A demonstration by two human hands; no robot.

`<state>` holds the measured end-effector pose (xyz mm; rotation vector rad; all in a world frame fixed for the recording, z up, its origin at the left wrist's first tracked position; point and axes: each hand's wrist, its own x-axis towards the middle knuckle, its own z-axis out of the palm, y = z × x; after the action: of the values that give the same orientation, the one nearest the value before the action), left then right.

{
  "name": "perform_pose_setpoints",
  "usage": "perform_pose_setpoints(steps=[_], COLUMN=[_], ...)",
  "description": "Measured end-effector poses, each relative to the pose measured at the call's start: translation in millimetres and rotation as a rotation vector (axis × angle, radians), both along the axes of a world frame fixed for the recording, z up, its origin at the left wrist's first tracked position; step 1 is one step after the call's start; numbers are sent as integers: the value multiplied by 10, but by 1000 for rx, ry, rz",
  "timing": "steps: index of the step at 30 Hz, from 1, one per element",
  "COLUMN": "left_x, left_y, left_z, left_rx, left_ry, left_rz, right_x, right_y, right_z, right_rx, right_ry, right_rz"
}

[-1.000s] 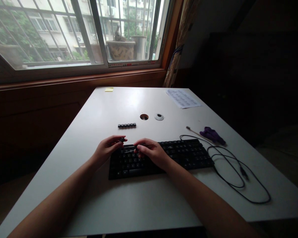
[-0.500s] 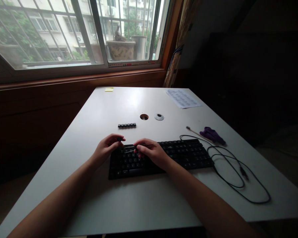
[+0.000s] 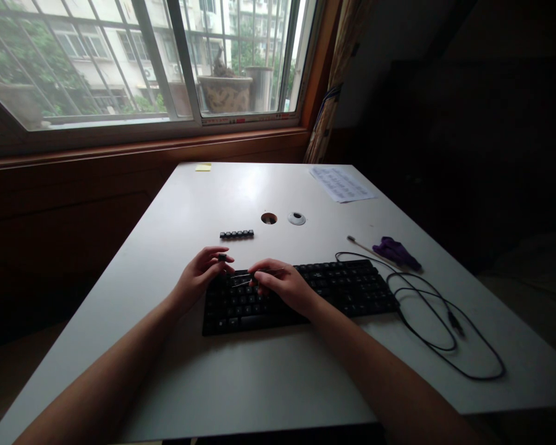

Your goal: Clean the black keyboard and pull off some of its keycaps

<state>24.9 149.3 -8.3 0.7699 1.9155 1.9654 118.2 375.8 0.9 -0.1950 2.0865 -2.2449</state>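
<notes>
A small black keycap [image 3: 222,257] is pinched between the thumb and fingers of my left hand [image 3: 199,272], just above the upper left corner of the black keyboard [image 3: 269,320]. My right hand [image 3: 282,284] is closed on a wire keycap puller [image 3: 241,283], whose two thin metal prongs point left over the keys. Its grip is mostly hidden by my fingers. Behind my hands, a short row of loose black keycaps [image 3: 236,234] lies on the white table.
Right of the keyboard are its coiled cable [image 3: 438,349], a thin-handled brush [image 3: 370,251] and a purple cloth [image 3: 396,252]. Farther back lie a round cable hole [image 3: 269,219], its white cover [image 3: 297,219], printed sheets [image 3: 343,185] and yellow sticky notes [image 3: 203,167].
The keycap has turned and risen slightly in my left fingers, so more of it shows. My right hand and the puller stay almost where they were.
</notes>
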Motion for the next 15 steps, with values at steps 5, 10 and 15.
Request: perform_pose_setpoints(steps=[5,10,15], left_x=[-10,-15,-22], left_y=[3,14,22], left_z=[16,17,13], left_rx=[-61,-27,50], left_ry=[32,-16,-51], left_rz=[8,24,26], right_x=[3,3,1], right_y=[-8,-6,-7], right_z=[25,19,5], right_rx=[-2,1,-3], right_ry=[-6,-1,-12], right_rz=[2,1,-1])
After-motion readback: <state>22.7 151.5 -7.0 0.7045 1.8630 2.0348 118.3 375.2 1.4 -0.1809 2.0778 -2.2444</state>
